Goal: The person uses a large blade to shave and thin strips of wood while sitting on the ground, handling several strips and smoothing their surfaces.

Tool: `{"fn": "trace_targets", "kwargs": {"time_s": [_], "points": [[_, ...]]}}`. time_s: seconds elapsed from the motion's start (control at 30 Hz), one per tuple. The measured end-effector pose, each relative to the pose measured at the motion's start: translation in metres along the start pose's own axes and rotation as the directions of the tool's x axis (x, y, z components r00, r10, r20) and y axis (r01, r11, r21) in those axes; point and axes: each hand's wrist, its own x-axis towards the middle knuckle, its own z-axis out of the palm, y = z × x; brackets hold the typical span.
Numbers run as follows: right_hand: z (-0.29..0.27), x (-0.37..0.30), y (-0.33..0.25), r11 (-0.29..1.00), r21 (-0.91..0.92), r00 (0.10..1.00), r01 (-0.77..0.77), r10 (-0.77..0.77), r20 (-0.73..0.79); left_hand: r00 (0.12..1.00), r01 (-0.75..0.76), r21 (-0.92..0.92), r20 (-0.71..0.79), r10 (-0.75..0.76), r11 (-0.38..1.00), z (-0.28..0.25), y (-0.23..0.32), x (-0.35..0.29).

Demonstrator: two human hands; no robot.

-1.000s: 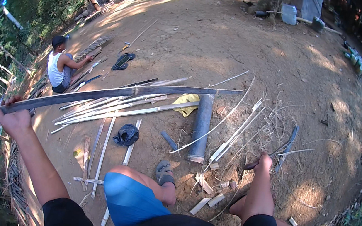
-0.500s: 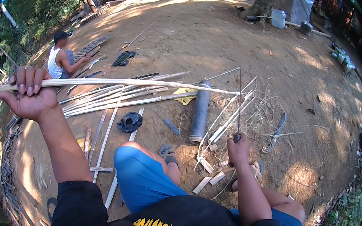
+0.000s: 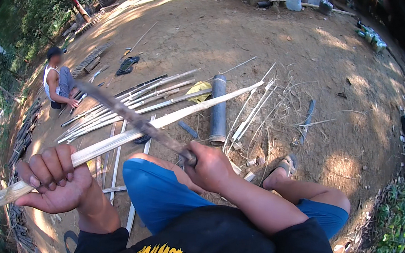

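Note:
My left hand (image 3: 56, 177) is wrapped round the lower part of a long, pale split bamboo strip (image 3: 183, 116). The strip slants up to the right, its thin far end passing over a grey cylinder (image 3: 218, 110) on the ground. My right hand (image 3: 209, 168) grips the handle end of a long-bladed knife (image 3: 118, 107), apparently a machete. Its dark blade points up and left, crossing over the strip in this view. Whether blade and strip touch I cannot tell; the blade's tip is blurred.
Several bamboo strips (image 3: 128, 104) lie in a bundle to the left, near a yellow piece (image 3: 199, 90). Thin shavings (image 3: 280, 98) and a curved blade-like piece (image 3: 308, 117) are on the right. A co-worker (image 3: 55, 81) sits at the far left. Black slippers (image 3: 127, 65) rest beyond the bundle.
My right hand has come up and left, swinging the knife from upright to lying across the strip. My left hand has moved down and right, tilting the strip more steeply.

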Motion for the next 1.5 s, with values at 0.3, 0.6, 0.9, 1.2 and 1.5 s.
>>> {"fn": "trace_targets", "kwargs": {"time_s": [0.3, 0.6, 0.9, 1.2, 1.5], "points": [[-0.012, -0.009, 0.021, 0.968, -0.059, 0.964, -0.243, 0.248, 0.099, 1.000, -0.020, -0.033, -0.013, 0.019, 0.999, 0.014, 0.004, -0.021], [-0.006, -0.021, 0.042, 0.950, -0.073, 0.943, -0.303, 0.310, 0.125, 0.998, -0.053, -0.010, -0.048, 0.052, 0.999, 0.008, 0.005, -0.031], [0.003, -0.015, 0.067, 0.947, -0.050, 0.944, -0.317, 0.320, 0.078, 0.987, -0.046, 0.087, -0.149, 0.059, 0.995, -0.001, 0.010, -0.025], [-0.006, 0.009, 0.069, 0.925, -0.063, 0.925, -0.375, 0.378, 0.041, 0.988, 0.029, 0.063, -0.152, -0.019, 0.998, -0.012, 0.006, -0.011], [-0.024, 0.010, 0.147, 0.758, -0.110, 0.766, -0.642, 0.636, -0.093, 0.991, 0.005, 0.067, -0.137, 0.004, 0.998, -0.009, -0.018, 0.019]]}}
